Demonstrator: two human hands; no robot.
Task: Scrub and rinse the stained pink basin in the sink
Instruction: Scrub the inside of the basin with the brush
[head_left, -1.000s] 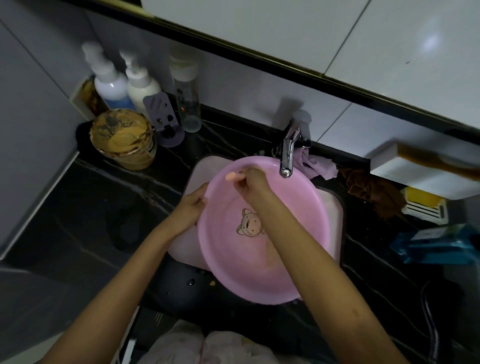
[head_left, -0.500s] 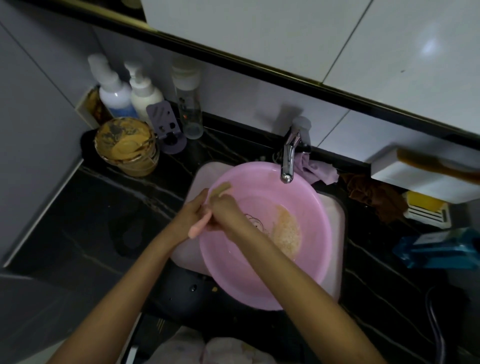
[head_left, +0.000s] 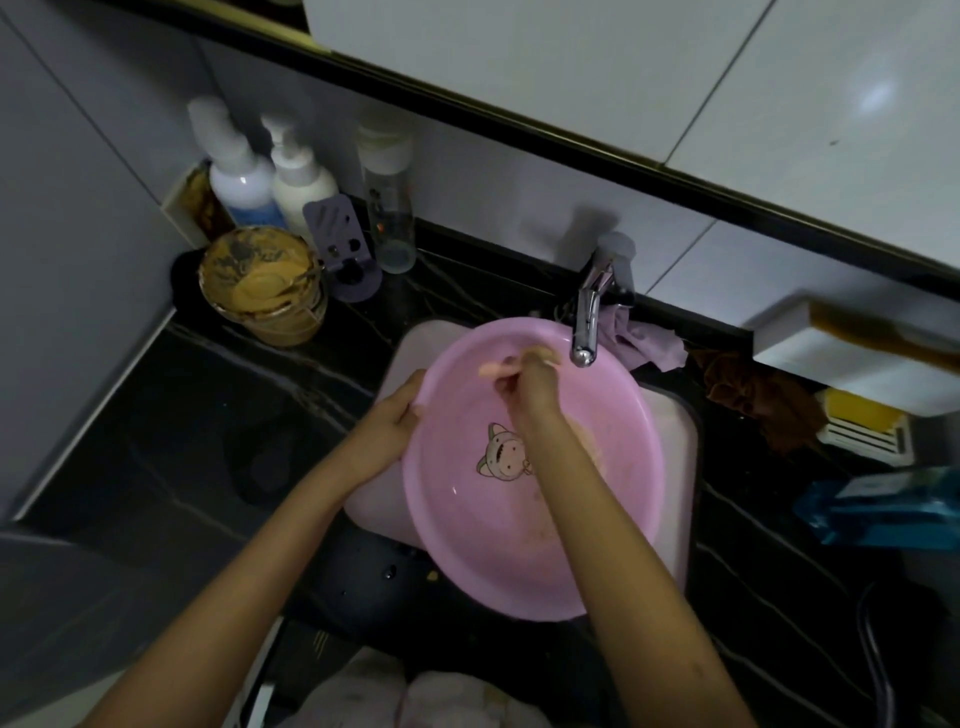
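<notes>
1. The pink basin (head_left: 519, 545) lies in the sink (head_left: 672, 415), its far rim under the faucet (head_left: 587, 322);
2. the left grip (head_left: 395, 421) holds the basin's left rim;
3. the right grip (head_left: 530, 384) is curled round a pink brush (head_left: 493, 370) against the basin's far inner wall.

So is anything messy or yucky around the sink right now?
Yes. The pink basin has a tan smear on its inner wall, below the right hand gripping a pink-handled brush, and it leans askew across the sink, left hand holding its rim. On the counter, a round tub is caked with brownish-yellow gunk.
</notes>
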